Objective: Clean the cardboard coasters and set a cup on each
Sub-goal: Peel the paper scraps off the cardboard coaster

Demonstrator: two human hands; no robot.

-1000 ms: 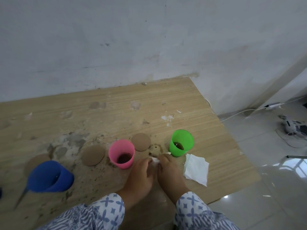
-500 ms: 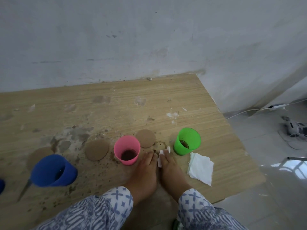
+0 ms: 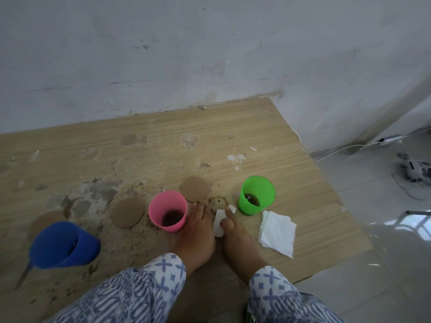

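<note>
Wiping a thin, light cardboard coaster (image 3: 218, 202) between the pink cup (image 3: 168, 212) and green cup (image 3: 256, 194), the right hand (image 3: 233, 231) pinches a soft tissue (image 3: 218, 226); the left hand (image 3: 198, 236) lies flat with fingers (image 3: 198, 209) straight, seemingly pinning the coaster's edge.

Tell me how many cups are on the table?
3: blue cup at left, pink cup in the middle, green cup at right. More could hide beyond the picture's edge.
</note>
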